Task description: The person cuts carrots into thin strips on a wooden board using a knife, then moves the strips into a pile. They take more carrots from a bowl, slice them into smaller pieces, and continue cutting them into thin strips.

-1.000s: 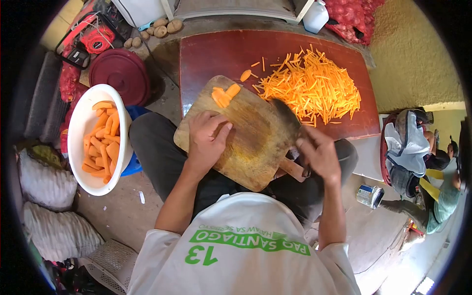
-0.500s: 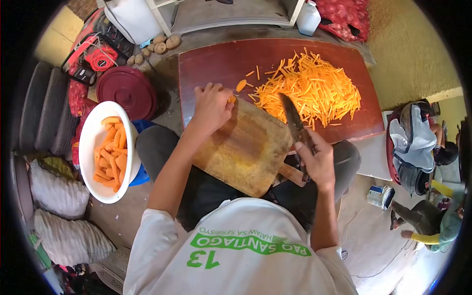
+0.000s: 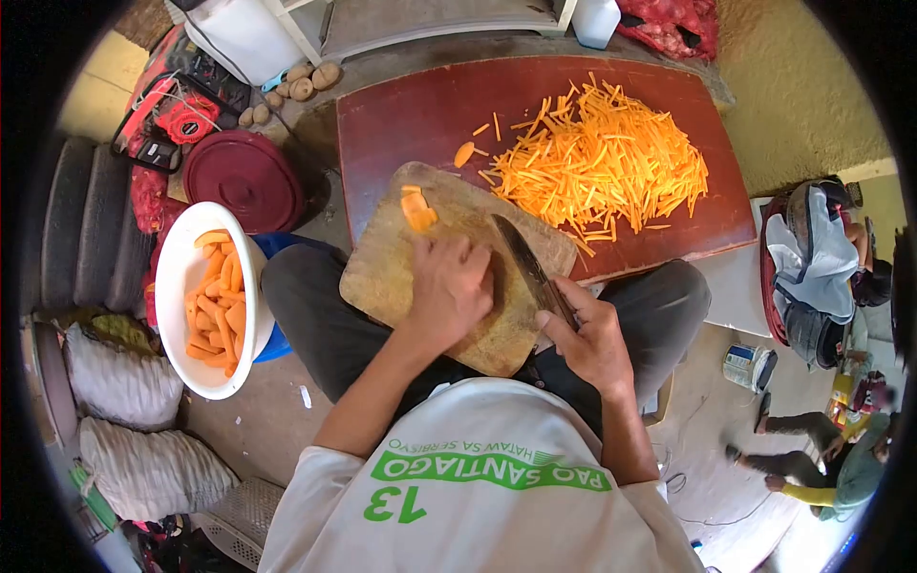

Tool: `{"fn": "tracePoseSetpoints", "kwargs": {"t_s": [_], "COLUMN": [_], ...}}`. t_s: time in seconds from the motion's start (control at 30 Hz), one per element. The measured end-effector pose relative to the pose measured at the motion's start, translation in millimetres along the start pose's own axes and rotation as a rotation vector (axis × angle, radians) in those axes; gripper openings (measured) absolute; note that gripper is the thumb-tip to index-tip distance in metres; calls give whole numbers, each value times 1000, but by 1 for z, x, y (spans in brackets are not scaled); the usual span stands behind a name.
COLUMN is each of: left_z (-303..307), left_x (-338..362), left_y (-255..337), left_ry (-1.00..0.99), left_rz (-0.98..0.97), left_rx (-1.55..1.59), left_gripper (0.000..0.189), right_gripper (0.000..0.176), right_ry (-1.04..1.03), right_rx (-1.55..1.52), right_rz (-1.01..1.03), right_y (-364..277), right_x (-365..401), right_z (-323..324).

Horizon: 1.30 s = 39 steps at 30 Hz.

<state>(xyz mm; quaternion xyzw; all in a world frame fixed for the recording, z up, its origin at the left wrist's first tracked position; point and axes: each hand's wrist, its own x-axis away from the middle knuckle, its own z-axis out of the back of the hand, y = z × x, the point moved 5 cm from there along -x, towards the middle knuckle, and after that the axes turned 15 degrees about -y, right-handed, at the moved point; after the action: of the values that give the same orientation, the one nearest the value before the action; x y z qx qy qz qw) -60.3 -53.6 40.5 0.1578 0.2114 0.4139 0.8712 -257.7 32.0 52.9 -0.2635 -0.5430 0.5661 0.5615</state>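
Observation:
My right hand [image 3: 587, 334] grips a dark-bladed knife [image 3: 537, 267], its blade slanting over the right part of a worn wooden cutting board [image 3: 382, 263]. The board lies across my lap, its far side over the red table. Over the middle of the board is my left hand [image 3: 454, 286], its fingers curled and fingertips turned under, so what they hold, if anything, is hidden. Just beyond those fingers lie a few flat carrot pieces [image 3: 417, 210]. A big heap of carrot strips [image 3: 602, 162] covers the table's right part, with a carrot slice [image 3: 464, 154] beside it.
A white basin [image 3: 172, 315] of peeled carrots stands at my left. The red table [image 3: 392, 115] is in front. Farther out are a maroon lidded tub [image 3: 239, 181], sacks [image 3: 124, 382], potatoes [image 3: 301, 88] and a paint can [image 3: 745, 366]. Another person [image 3: 841, 458] sits at far right.
My left hand has come back from the board's far left corner to its middle, leaving carrot pieces in view. The knife has moved left over the board, which has shifted and turned slightly.

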Motion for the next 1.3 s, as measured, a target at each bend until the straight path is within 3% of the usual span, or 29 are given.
{"fn": "tracePoseSetpoints", "kwargs": {"t_s": [0.13,0.23,0.3,0.43,0.5,0.6,0.83,1.0,1.13,1.3], "left_z": [-20,-16,-9,-7,-16,-22,-20,-18,-15,-13], "left_x": [18,26,28,27,26,28,30,30,33,34], "left_y": [-4,-14,-19,-19,-23,-24,-21,-13,-9,-8], "left_ry": [-133,-74,-139,-189,-187,-167,-126,-211,-246,-216], "left_rz": [101,154,112,-23,-28,-27,-58,-71,-110,-125], "left_rx": [269,537,475,378,340,325,368,246,183,112], "left_gripper": [31,33,34,33,32,30,25,34,40,46], "right_gripper": [45,45,45,45,44,43,43,44,45,51], "right_ry": [-36,-4,5,-20,-85,-57,-79,-129,-93,-127], "right_rx": [9,9,-2,18,39,57,95,222,358,464], "right_rz": [28,-6,-65,3,-28,200,160,144,291,156], "right_y": [-5,-3,-1,-10,-18,-18,-26,-33,-29,-34], "right_x": [2,9,14,10,1,-21,-25,4,19,31], "right_z": [-6,-8,-9,-18,-19,-21,-14,-19,-25,-32]}}
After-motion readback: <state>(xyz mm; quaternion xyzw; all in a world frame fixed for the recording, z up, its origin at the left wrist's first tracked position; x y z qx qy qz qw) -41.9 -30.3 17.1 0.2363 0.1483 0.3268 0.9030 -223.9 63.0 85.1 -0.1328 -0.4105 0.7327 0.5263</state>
